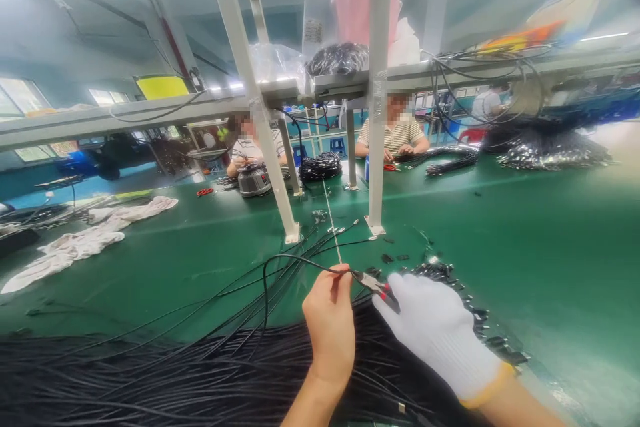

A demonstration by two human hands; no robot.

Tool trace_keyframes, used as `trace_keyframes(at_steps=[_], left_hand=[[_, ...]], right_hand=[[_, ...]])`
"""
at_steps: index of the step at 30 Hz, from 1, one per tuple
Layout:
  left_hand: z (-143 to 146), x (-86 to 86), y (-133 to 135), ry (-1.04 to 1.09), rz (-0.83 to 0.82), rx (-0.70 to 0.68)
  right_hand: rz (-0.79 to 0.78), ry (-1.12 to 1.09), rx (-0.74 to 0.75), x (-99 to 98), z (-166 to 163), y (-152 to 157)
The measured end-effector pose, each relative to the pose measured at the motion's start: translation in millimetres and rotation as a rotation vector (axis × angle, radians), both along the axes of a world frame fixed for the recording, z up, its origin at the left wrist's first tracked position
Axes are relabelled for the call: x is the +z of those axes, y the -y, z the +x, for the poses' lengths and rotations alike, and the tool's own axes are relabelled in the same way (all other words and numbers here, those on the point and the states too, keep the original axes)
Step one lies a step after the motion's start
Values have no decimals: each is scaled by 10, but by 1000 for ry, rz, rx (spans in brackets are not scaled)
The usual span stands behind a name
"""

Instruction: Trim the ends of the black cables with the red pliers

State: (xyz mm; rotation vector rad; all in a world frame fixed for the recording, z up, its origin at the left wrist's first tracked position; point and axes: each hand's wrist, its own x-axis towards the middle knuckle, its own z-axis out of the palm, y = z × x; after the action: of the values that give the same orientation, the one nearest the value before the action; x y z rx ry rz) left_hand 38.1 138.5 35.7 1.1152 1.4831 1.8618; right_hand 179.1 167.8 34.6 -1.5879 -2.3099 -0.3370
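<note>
My bare left hand (329,319) pinches a thin black cable (280,259) near its end; the cable loops up and back into the pile. My right hand (435,330) wears a white glove and is closed around a pair of small red-handled cutters (373,283), whose jaws meet the cable tip just right of my left fingers. A big heap of black cables (165,373) lies under both hands across the green table (525,233). Small black cut pieces (453,278) lie scattered beside my gloved hand.
White frame posts (377,147) stand on the table ahead, carrying a shelf with bags. White cloths (85,240) lie at left. Two people sit across the table, working with cable bundles (320,165) and a round metal device (254,180).
</note>
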Motion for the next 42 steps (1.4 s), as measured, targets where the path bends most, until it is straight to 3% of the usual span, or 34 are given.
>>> trace_keyframes(at_steps=[4,8,11,15,23,28,36,42], left_hand=[[-71,88,-37,172,-10,-138],[-311,183,-69,386,-165,-394],[-477,205,-69,432,-277,-566],[-539,225,-46,410,-346,-674],[-527,246,-28,318,-396,-730],[-510,286,-5,144,-457,-736],[-528,317,5,72,-488,-715],[-574,317,8,70,-501,-738]], right_hand=[[40,-25,24,18,57,9],[105,-97,12,48,138,-33],[150,-127,38,58,158,-68],[159,-128,133,37,147,-81],[177,-151,263,44,138,-62],[150,-130,293,36,151,-65],[38,36,203,40,136,-61],[131,80,201,-19,134,-70]])
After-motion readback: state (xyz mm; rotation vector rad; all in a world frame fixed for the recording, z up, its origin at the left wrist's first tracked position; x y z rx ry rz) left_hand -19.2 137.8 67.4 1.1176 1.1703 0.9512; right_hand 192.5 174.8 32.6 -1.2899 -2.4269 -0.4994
